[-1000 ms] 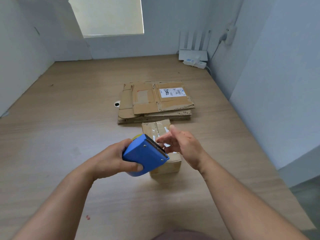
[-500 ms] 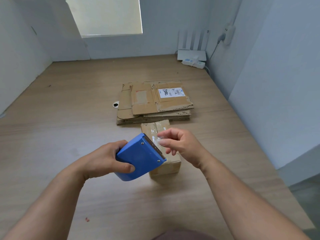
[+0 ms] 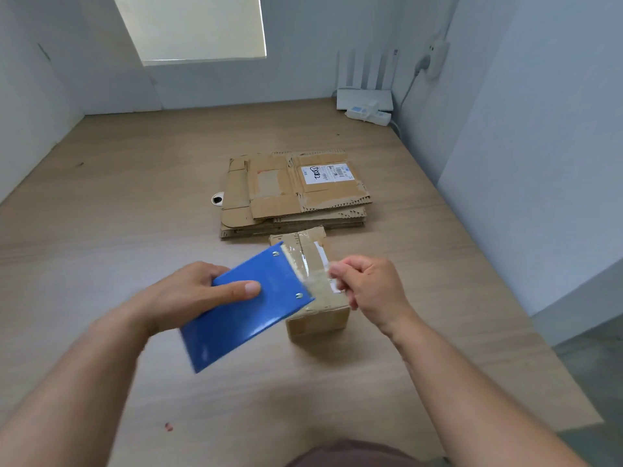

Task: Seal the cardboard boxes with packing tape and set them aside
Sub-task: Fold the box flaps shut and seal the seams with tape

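Head view: my left hand [image 3: 188, 294] grips the blue tape dispenser [image 3: 249, 315], thumb laid across its flat side, and holds it tilted just above and to the left of the small cardboard box [image 3: 318, 318]. My right hand [image 3: 371, 291] is curled, pinching the free end of the clear tape [image 3: 312, 274], which stretches from the dispenser's edge over the box top. The box sits on the wooden surface [image 3: 135, 197], with glossy tape across its top. Just beyond the box lies a stack of flattened cardboard [image 3: 293, 193] with a white shipping label. Far beyond the box, in the corner, a white router [image 3: 364, 96] stands with a power strip [image 3: 369, 114] beside it.
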Demonstrator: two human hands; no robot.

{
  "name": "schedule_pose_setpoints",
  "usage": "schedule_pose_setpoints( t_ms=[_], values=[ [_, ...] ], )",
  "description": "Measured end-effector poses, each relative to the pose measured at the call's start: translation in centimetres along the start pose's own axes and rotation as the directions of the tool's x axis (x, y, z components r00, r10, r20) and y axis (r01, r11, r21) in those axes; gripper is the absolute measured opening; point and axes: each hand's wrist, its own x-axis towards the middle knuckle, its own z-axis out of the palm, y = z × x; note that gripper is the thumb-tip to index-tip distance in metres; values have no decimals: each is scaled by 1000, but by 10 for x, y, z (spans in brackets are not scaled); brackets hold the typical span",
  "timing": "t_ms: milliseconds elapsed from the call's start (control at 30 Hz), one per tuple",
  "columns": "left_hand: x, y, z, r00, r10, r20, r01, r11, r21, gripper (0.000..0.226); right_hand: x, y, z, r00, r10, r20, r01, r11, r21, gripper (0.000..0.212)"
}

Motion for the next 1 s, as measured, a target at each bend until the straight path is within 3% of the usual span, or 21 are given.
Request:
schedule_pose_setpoints(
  t_ms=[67,200,333,633,800,900,1000],
  values=[
    [-11,-14,-20,999,-46,12,45,998,54,89,0,12,-19,993,48,-109,-51,998,-21,25],
    [-13,-32,-24,981,-189,47,176,964,197,92,-11,38,-24,979,177,-98,-189,973,-129,29],
    [4,-35,-11,973,-228,27,213,941,261,108,-10,46,-17,963,234,-135,-252,958,-140,27],
    [34,-49,6,956,-282,-76,288,867,407,67,-2,59,-9,955,265,-133,-284,945,-161,28],
    [43,-49,18,941,-330,-76,327,825,462,64,2,71,-9,965,248,-88,-261,945,-198,34],
    [50,-49,30,931,-355,-82,347,796,496,67,1,78,-7,967,238,-91,-249,959,-132,42],
    [56,-46,39,929,-353,-106,357,788,502,68,-2,87,-1,956,277,-95,-289,945,-153,20]
  ],
)
